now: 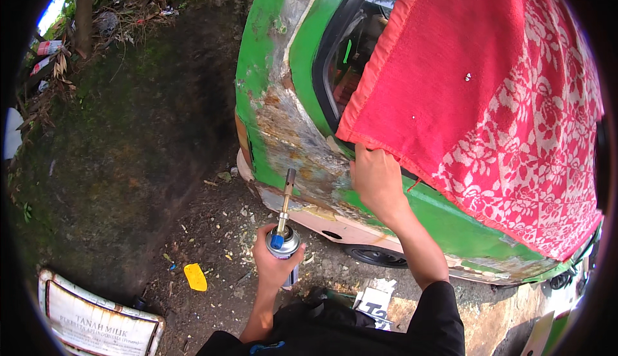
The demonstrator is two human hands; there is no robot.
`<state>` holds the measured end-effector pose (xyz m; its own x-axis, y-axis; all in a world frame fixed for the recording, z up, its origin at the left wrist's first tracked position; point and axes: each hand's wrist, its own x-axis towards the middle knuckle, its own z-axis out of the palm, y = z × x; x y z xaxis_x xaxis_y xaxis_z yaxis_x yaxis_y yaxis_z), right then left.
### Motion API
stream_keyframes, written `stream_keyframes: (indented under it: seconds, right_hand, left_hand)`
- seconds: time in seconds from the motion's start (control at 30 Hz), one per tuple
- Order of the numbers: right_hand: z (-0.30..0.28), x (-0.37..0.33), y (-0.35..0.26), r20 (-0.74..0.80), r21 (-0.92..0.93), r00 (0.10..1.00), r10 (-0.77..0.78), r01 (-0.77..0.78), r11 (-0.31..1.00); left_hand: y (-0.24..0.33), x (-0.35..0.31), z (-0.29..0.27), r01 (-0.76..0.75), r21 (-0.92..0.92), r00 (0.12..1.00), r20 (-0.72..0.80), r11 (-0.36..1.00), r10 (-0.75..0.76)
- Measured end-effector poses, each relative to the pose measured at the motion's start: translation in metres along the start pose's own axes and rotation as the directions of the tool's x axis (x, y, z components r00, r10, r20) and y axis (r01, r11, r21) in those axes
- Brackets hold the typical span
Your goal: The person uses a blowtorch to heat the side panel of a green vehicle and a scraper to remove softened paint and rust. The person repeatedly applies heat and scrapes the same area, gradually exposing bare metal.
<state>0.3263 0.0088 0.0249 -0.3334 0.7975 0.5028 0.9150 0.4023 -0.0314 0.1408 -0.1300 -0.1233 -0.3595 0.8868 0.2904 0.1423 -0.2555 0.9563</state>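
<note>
A gas blowtorch (284, 241) with a blue knob and a long metal nozzle stands upright in my left hand (273, 262), its fingers wrapped round the canister. The nozzle points away from me, next to the car's lower corner; no flame can be made out. My right hand (376, 179) is closed at the lower edge of a red blanket (444, 60) with a pale flower pattern. This blanket drapes over the window and side of a green car (309, 192). Beside my right hand, the car's bodywork is scraped to grey and rusty brown.
A dark, mossy slope (122, 150) rises at the left. On the ground lie a yellow scrap (195, 277) and small debris. A framed white sign (96, 317) is at the lower left. White printed sheets (374, 301) lie by my body, near a car wheel (376, 255).
</note>
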Motion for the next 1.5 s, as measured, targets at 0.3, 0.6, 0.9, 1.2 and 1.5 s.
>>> stream_keyframes:
  seconds: [0.3,0.6,0.9,1.2,1.5]
  right_hand:
    - [0.007,0.007,-0.007,0.036,-0.016,0.999,-0.038,0.039,0.999]
    - [0.003,0.006,0.002,0.016,0.094,1.000,0.018,-0.019,0.995]
    - [-0.006,-0.036,0.021,0.087,0.596,0.946,0.312,-0.300,0.745]
    - [0.081,-0.087,0.004,0.168,0.868,0.899,0.403,-0.329,0.371]
    - [0.120,-0.084,-0.009,0.119,0.945,0.905,0.409,-0.230,0.233]
  left_hand:
    - [0.001,-0.002,0.003,-0.004,0.018,1.000,-0.008,1.000,0.004]
    - [-0.007,-0.002,0.003,-0.011,0.014,1.000,-0.012,1.000,0.011]
    - [-0.010,0.001,0.005,-0.002,-0.020,1.000,-0.009,1.000,0.002]
    - [0.005,0.018,0.020,0.005,0.031,1.000,0.011,1.000,-0.005]
    - [-0.002,0.024,0.027,-0.067,0.101,0.997,0.037,0.993,0.063]
